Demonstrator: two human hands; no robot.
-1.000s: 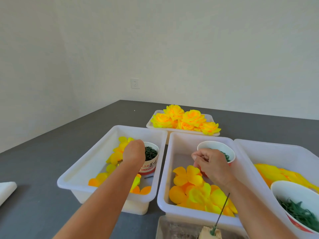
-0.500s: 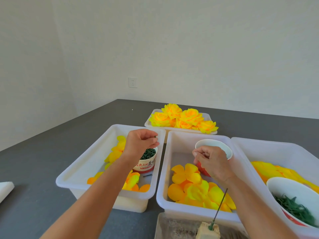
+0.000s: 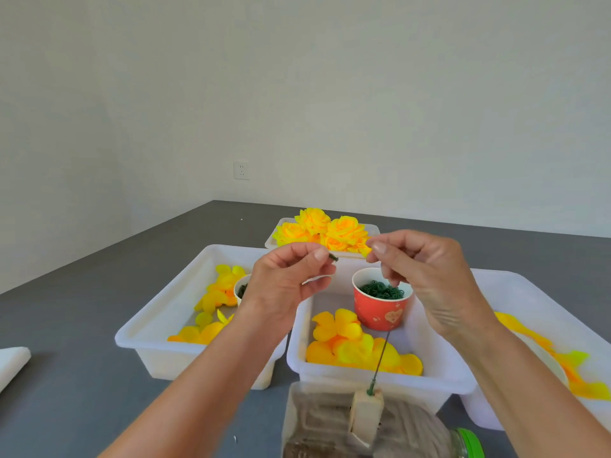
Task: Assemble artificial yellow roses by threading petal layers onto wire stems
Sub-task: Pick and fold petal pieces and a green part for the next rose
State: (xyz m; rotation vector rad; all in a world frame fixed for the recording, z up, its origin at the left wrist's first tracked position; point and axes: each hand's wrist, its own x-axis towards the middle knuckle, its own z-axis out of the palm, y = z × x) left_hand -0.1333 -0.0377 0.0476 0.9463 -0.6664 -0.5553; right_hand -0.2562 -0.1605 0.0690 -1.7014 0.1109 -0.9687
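My left hand (image 3: 291, 282) is raised above the bins and pinches a small dark green piece (image 3: 333, 257) between thumb and forefinger. My right hand (image 3: 429, 272) faces it a little to the right. Its thumb and forefinger are pinched together over the red paper cup (image 3: 380, 314) of green rings, and the fingertips hide whatever is between them. A thin green wire stem (image 3: 380, 358) stands tilted in a wooden block (image 3: 365, 411) below my hands, bare of petals. Loose yellow petal layers (image 3: 347, 345) lie in the middle white bin (image 3: 297, 358).
The left white bin (image 3: 158, 312) holds smaller yellow petals (image 3: 215, 299) and a second cup (image 3: 241, 289). The right bin (image 3: 529, 292) holds more petals. Finished yellow roses (image 3: 317, 229) fill a tray behind. A jar with a green lid (image 3: 469, 441) lies under the block.
Both hands have lifted out of their cups and come together in front of me, the left with a green piece. The view has tilted up slightly.
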